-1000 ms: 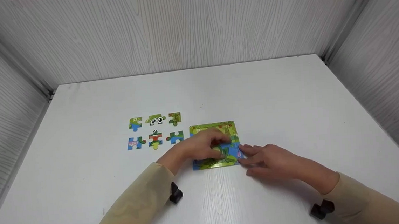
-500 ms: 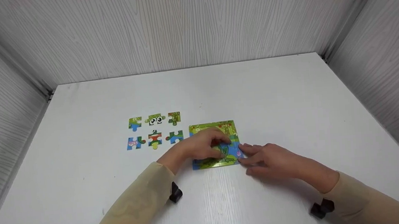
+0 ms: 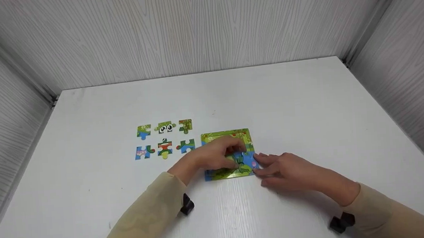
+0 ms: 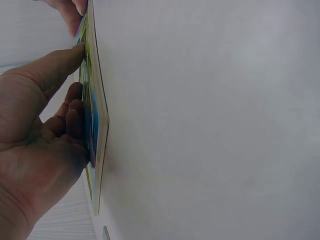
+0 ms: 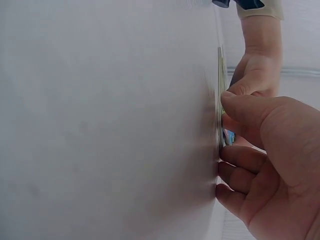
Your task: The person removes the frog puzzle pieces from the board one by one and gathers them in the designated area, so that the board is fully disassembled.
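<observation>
A square frog jigsaw puzzle (image 3: 225,174) with a raised border lies flat on the white table. My left hand (image 3: 214,154) reaches over it, thumb and index finger pinching a blue-and-green puzzle piece (image 3: 240,159) at the tray's right side. The left wrist view shows the thumb (image 4: 70,60) touching the tray's surface and the other fingers curled above it; the palm hides much of the picture. My right hand (image 3: 292,171) rests on the table, its fingertips touching the tray's right edge. Relaxed, slightly bent fingers show in the right wrist view.
Several loose puzzle pieces lie in two rows left of the tray, among them an eyes piece (image 3: 165,128) and a red mouth piece (image 3: 164,148). Pale wood-grain panels (image 3: 205,30) stand behind and at both sides of the table (image 3: 289,98).
The piece between my left thumb and index finger has turned and shifted slightly within the tray. Both hands stay almost in place, and the loose pieces lie as before.
</observation>
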### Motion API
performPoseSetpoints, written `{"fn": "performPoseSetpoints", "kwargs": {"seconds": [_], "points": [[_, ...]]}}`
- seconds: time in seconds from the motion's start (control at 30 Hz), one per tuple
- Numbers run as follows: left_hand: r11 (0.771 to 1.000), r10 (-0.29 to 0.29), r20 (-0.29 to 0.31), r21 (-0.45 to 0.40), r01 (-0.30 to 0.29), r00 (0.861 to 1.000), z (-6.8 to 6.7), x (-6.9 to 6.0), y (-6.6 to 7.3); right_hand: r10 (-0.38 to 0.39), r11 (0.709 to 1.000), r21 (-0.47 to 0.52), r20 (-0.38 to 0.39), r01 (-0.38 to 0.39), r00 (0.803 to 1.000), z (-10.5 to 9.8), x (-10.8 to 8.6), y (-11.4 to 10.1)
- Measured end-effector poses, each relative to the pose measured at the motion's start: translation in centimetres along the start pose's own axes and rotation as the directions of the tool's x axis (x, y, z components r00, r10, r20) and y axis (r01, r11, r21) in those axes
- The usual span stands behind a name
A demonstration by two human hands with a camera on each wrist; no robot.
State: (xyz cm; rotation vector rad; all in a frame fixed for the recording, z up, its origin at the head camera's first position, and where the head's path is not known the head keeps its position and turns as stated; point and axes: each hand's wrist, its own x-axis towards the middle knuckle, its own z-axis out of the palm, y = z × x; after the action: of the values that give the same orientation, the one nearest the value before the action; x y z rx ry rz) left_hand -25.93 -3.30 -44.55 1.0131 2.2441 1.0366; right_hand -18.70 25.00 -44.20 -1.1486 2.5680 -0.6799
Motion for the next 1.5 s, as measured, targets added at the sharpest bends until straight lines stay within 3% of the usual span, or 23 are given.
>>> {"fn": "performPoseSetpoints", "kwargs": {"seconds": [0.2, 0.6, 1.07, 1.5], "points": [[0.999, -0.040, -0.015, -0.025, 0.039, 0.999, 0.05, -0.09, 0.38, 0.028, 1.000, 0.012, 0.021, -0.028, 0.999, -0.01, -0.01, 0.01], [0.995, -0.079, -0.024, -0.069, 0.077, 0.997, 0.00, -0.10, 0.44, 0.012, 1.000, 0.011, 0.003, -0.012, 1.000, -0.13, -0.20, -0.18], [0.967, -0.064, -0.046, -0.250, 0.050, 0.997, -0.05, -0.21, 0.09, 0.033, 0.999, 0.017, 0.020, -0.033, 0.999, -0.19, -0.32, -0.33], [0.966, -0.076, -0.123, -0.254, 0.042, 0.990, -0.53, -0.51, 0.19, 0.063, 0.998, 0.030, 0.036, -0.064, 0.997, -0.22, -0.16, -0.24]]}}
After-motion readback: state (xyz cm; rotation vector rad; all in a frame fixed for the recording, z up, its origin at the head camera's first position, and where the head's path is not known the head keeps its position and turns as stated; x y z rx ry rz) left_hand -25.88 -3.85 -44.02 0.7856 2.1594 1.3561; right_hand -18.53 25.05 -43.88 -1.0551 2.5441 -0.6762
